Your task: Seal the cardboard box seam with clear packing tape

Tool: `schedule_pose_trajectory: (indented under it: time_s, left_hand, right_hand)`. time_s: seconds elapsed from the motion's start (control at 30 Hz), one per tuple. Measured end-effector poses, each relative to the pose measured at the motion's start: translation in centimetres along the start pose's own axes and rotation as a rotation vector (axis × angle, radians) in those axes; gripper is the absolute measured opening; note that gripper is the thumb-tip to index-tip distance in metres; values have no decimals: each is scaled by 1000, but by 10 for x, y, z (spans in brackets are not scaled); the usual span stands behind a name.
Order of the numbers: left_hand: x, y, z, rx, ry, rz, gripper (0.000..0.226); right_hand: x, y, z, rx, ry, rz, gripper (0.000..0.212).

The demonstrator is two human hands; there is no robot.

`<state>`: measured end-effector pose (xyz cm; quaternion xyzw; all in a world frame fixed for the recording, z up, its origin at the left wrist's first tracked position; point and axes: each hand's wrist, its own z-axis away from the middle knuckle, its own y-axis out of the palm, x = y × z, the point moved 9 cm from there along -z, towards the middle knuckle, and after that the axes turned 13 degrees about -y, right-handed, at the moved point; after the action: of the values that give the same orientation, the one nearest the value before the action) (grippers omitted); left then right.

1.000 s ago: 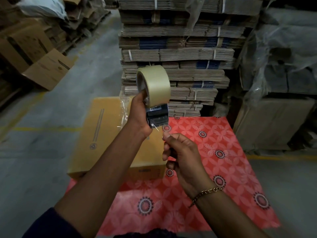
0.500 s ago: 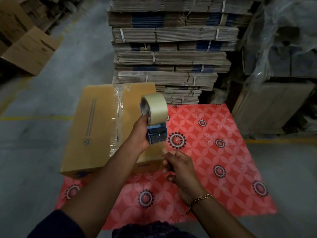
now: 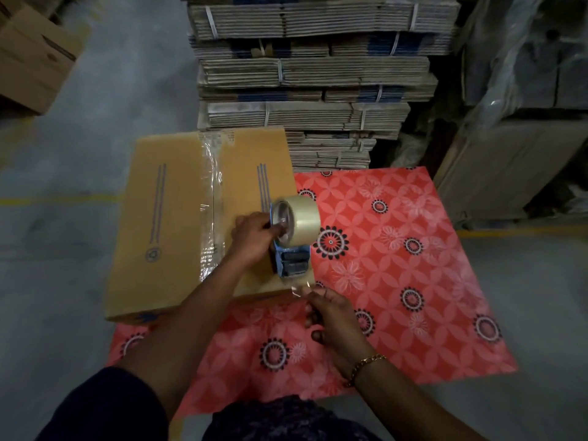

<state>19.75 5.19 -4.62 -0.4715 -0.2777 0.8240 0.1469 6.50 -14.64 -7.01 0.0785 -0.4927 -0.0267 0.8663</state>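
A closed brown cardboard box (image 3: 165, 224) lies on a red patterned mat (image 3: 397, 281), its long middle seam (image 3: 211, 205) covered by wrinkled clear tape. My left hand (image 3: 254, 237) grips a blue tape dispenser (image 3: 291, 262) with a roll of clear packing tape (image 3: 300, 219), held just above the box's near right corner. My right hand (image 3: 331, 316) pinches the loose end of the tape (image 3: 300, 286) below the dispenser, beside the box's front edge.
Tall stacks of strapped flat cardboard (image 3: 311, 74) rise right behind the box. An open carton (image 3: 35, 62) sits at the far left, plastic-wrapped goods (image 3: 525, 74) at the right. Grey concrete floor (image 3: 63, 313) with yellow lines surrounds the mat.
My left hand has lowered the dispenser from chest height down to the box's near right corner. My right hand stays on the tape end. The view has tilted downward.
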Motion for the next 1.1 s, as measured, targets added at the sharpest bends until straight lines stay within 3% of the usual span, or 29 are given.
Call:
schedule_pose_trajectory:
  time_s: [0.07,0.2,0.37,0.5,0.6,1.0,1.1]
  left_hand:
    - [9,1,-8,-58,13,-234,26]
    - [11,-7,-4,-212,112,-424,37]
    - [14,-29,17,-329,94,-355,38]
    - [14,-22,79,-336,365,-165,17]
    - [30,-4,119,-285,469,-149,20]
    - [25,15,146,-288,514,-109,14]
    - [31,15,143,-276,465,-66,12]
  right_hand:
    - [1,4,-2,22,-3,1,18]
    - [-6,15,1,51,15,-5,21]
    - [-14,15,4,36,25,-37,20]
    - [-15,15,5,47,28,-50,21]
    - [-13,17,4,62,28,-57,20]
    - [-5,18,4,88,3,-59,12]
    - [-7,24,7,120,53,16,34]
